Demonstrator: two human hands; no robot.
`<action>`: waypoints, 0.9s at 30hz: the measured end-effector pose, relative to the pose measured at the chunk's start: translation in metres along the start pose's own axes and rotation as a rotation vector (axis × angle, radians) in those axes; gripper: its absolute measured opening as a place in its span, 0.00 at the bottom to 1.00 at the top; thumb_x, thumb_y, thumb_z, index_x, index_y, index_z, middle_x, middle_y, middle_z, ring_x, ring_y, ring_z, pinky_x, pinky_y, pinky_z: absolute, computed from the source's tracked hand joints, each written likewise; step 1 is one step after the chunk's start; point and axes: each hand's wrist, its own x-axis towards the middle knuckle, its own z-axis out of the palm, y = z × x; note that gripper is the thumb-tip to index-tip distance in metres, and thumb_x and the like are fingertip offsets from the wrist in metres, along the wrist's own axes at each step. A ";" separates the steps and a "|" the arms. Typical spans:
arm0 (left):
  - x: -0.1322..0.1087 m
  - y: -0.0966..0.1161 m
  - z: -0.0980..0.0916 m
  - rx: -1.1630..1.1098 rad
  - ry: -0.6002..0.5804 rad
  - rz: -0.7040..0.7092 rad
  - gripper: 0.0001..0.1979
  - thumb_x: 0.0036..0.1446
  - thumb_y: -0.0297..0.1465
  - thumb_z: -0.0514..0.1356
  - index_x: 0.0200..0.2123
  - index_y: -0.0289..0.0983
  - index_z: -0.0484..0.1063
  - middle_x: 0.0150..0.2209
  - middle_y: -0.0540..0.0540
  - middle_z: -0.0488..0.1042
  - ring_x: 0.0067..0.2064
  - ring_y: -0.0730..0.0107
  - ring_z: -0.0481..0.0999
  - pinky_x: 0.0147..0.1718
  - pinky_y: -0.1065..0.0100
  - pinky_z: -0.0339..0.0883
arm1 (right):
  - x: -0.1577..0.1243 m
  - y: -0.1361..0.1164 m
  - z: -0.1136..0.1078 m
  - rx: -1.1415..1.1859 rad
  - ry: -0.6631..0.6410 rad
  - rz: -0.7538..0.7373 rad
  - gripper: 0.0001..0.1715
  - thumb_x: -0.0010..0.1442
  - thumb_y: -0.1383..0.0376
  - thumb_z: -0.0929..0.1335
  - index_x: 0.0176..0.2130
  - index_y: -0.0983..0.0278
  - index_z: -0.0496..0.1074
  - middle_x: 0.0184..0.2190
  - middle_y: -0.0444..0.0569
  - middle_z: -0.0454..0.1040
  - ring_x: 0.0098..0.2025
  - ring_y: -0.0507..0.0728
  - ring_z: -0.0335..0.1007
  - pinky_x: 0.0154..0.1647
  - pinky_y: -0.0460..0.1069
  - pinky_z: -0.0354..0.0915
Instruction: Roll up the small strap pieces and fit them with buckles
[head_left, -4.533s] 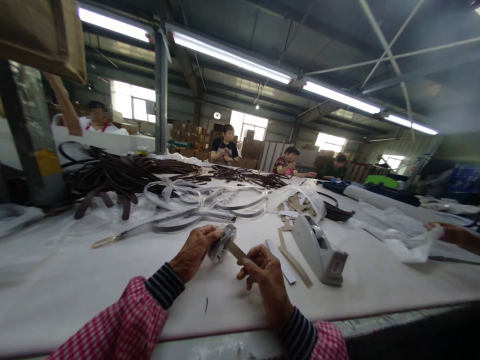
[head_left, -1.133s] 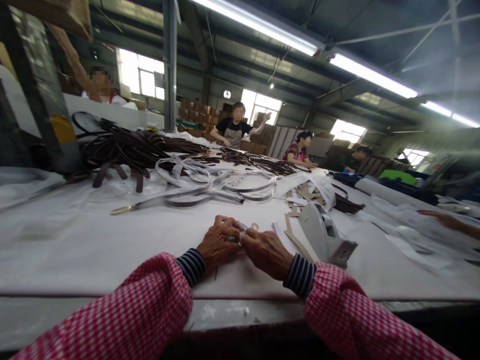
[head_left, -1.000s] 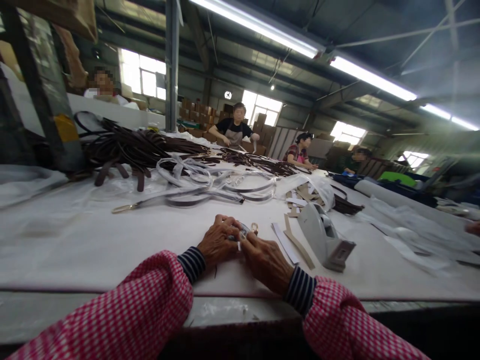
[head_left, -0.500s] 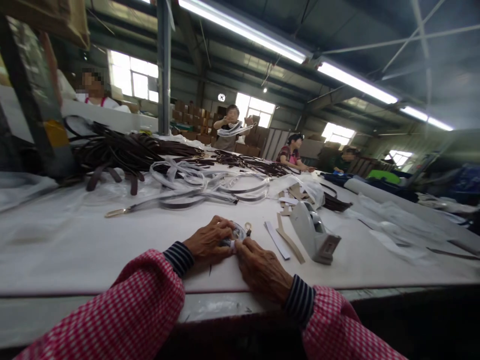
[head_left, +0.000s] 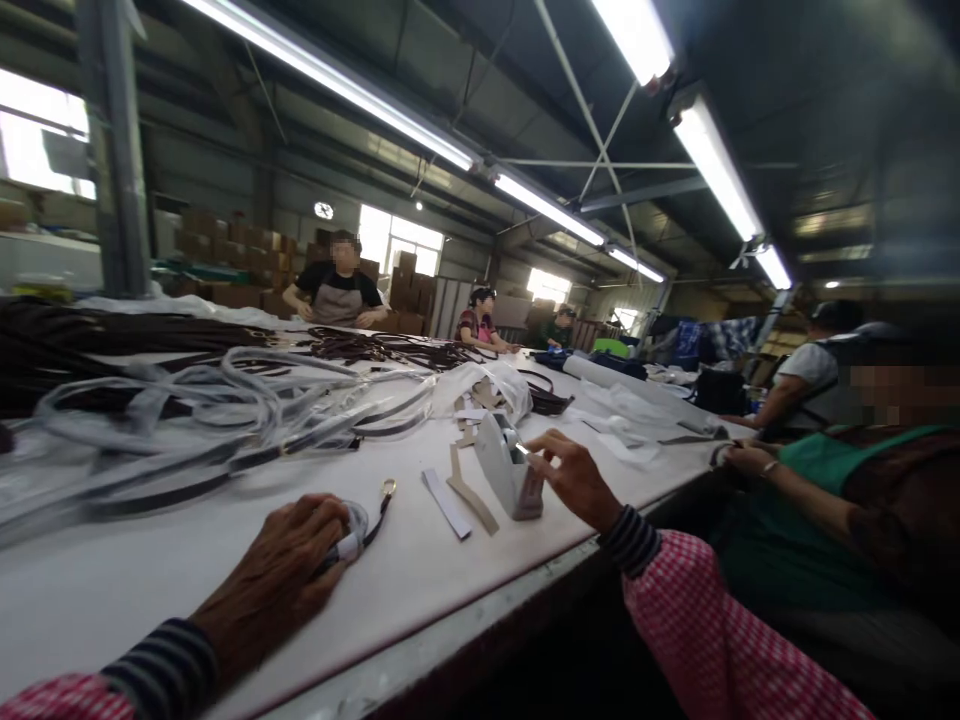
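My left hand point(head_left: 281, 560) rests on the white-topped table point(head_left: 420, 590), its fingers wrapped round a coiled dark strap point(head_left: 367, 537) in clear plastic. A white band goes round the coil, and a gold-coloured clasp point(head_left: 388, 487) sticks out beyond it. At the grey tape dispenser point(head_left: 501, 468), my right hand point(head_left: 574, 478) pinches a short bit of clear tape point(head_left: 523, 449) by its thumb and forefinger. Between the coil and the dispenser lie a white paper strip point(head_left: 445, 503) and a tan strip point(head_left: 472, 492).
Plastic-wrapped straps point(head_left: 247, 420) spread over the left side, with dark straps point(head_left: 135, 335) behind. A plastic bag point(head_left: 514, 385) of tan and white pieces lies past the dispenser. A co-worker in a green apron point(head_left: 795, 540) sits close at right; others work farther back.
My right hand has left the strap coil and moved right to the tape dispenser. My left hand keeps the coil. The view has turned right, bringing the green-aproned co-worker into sight.
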 end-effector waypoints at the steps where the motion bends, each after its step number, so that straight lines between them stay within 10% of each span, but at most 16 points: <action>1: 0.001 0.001 0.001 -0.006 -0.016 -0.012 0.09 0.62 0.33 0.58 0.45 0.44 0.73 0.49 0.46 0.75 0.54 0.55 0.71 0.53 0.53 0.63 | 0.007 0.014 -0.011 0.013 0.004 0.091 0.08 0.60 0.64 0.69 0.37 0.63 0.79 0.40 0.50 0.74 0.38 0.56 0.68 0.41 0.50 0.65; 11: -0.005 -0.003 0.008 0.009 0.043 -0.006 0.10 0.61 0.35 0.60 0.46 0.45 0.73 0.48 0.47 0.75 0.49 0.57 0.73 0.51 0.59 0.63 | 0.029 0.058 -0.011 0.247 -0.148 0.451 0.16 0.53 0.54 0.72 0.28 0.66 0.76 0.24 0.46 0.68 0.27 0.51 0.61 0.21 0.43 0.51; 23: -0.012 -0.021 0.033 0.243 0.425 0.211 0.15 0.63 0.41 0.55 0.51 0.47 0.72 0.46 0.47 0.81 0.48 0.55 0.79 0.50 0.59 0.70 | 0.026 0.053 0.013 0.480 0.125 0.526 0.11 0.40 0.59 0.71 0.23 0.64 0.70 0.24 0.43 0.64 0.30 0.52 0.59 0.28 0.45 0.58; 27: -0.008 -0.025 0.038 0.167 0.428 0.087 0.14 0.62 0.42 0.57 0.48 0.46 0.74 0.47 0.45 0.80 0.49 0.54 0.79 0.48 0.59 0.71 | 0.011 0.048 0.019 0.552 0.239 0.466 0.15 0.42 0.55 0.71 0.26 0.63 0.68 0.27 0.44 0.64 0.31 0.52 0.60 0.28 0.44 0.59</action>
